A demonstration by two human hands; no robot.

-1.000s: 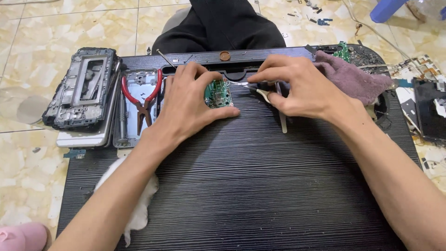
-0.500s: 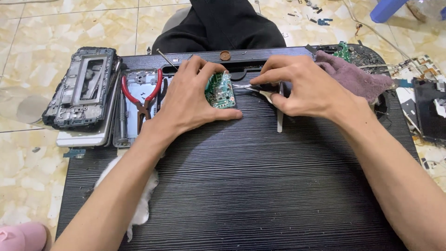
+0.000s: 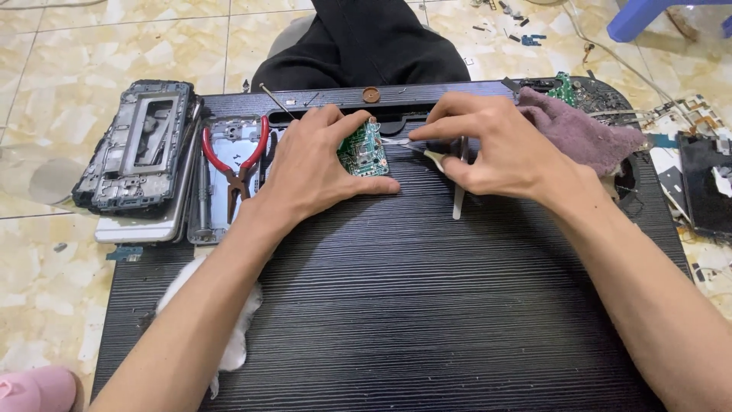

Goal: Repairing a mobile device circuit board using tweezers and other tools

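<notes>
My left hand [image 3: 316, 164] grips a small green circuit board [image 3: 364, 150], held on edge on a black ribbed board [image 3: 412, 305]. The thumb lies under the circuit board and the fingers curl over its top. My right hand [image 3: 496, 149] pinches metal tweezers [image 3: 396, 141] whose tips touch the right side of the circuit board. A pale flat stick [image 3: 458, 194] also pokes out below the right hand's fingers.
Red-handled pliers [image 3: 236, 164] lie on a grey phone frame [image 3: 221, 179] left of my hand, beside a dark metal chassis [image 3: 137, 149]. A purple cloth [image 3: 583, 133] lies at right, white cloth [image 3: 236, 336] under my left forearm. Loose electronic parts [image 3: 705, 183] crowd the right edge.
The hands have barely shifted. My left hand tilted the circuit board slightly, and the tweezers stay at its right side.
</notes>
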